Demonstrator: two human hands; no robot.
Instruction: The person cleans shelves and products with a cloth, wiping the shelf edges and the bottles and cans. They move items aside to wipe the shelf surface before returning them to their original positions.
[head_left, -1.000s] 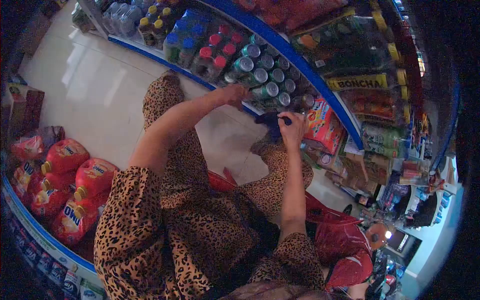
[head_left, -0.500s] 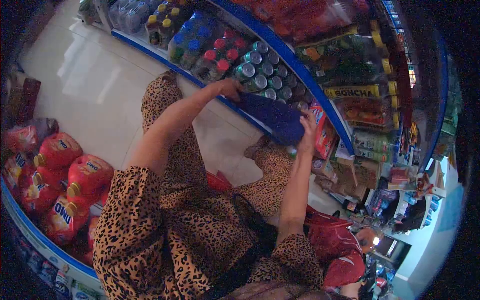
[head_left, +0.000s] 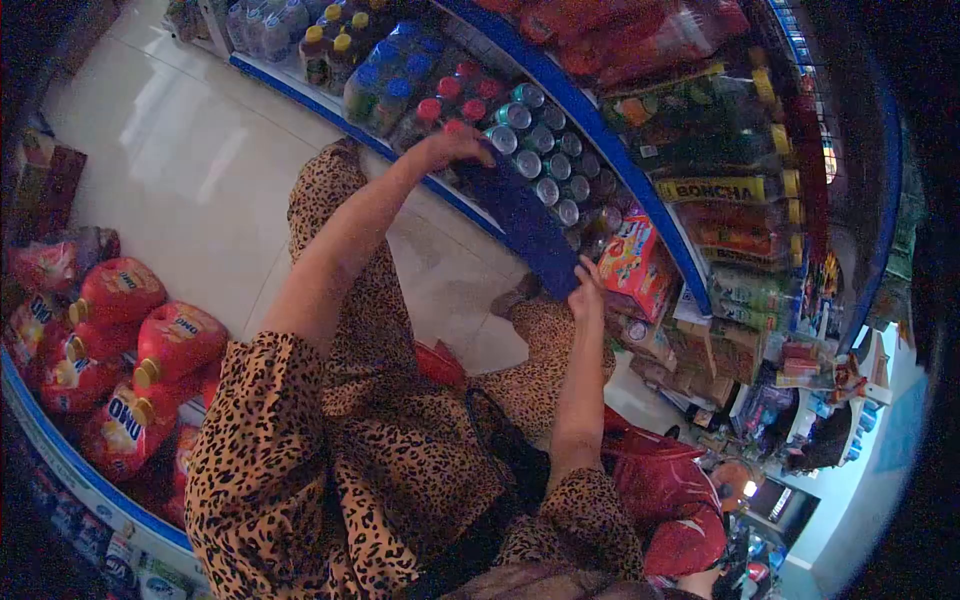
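Observation:
A dark blue cloth (head_left: 525, 215) hangs between my hands, drawn out at a slant along the front of the lower shelf. My left hand (head_left: 455, 148) grips its upper left end, close to the red-capped bottles (head_left: 462, 92). At the opposite end, my right hand (head_left: 588, 288) pinches the cloth's lower right corner, with a red-orange box (head_left: 632, 265) just beyond it. Behind the cloth stand several drink cans (head_left: 545, 150) with silver tops. Part of the shelf's edge is hidden by the cloth.
Blue-capped bottles (head_left: 400, 70) stand farther left on the shelf (head_left: 290, 95). Above runs a blue shelf edge (head_left: 625, 155) with BONCHA packs (head_left: 715, 190). Red OMO bottles (head_left: 180, 345) crowd the left side. A person in a red top (head_left: 655, 480) is close on my right.
My right hand has come down and to the left, and my left hand has risen slightly. The cloth now looks longer and more slanted, showing more of the red-orange box.

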